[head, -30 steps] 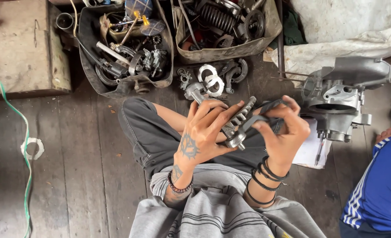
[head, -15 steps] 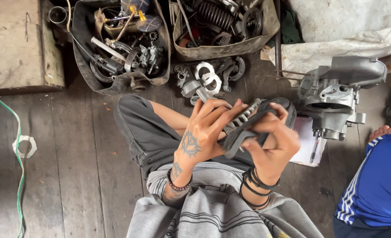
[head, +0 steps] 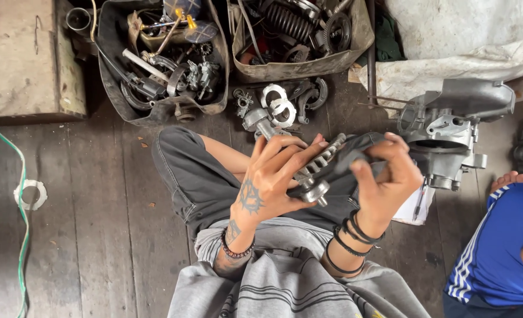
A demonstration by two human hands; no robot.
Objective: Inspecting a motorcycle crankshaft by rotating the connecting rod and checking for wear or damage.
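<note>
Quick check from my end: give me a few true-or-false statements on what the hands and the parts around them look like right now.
1. Both hands hold one metal gear shaft. True: left hand, right hand.
2. The engine casing sits in the person's lap. False: it stands on the floor by the right hand.
3. Two open bags of metal parts lie ahead. True.
4. The green cord lies across the right hand. False: it runs along the floor, far left.
</note>
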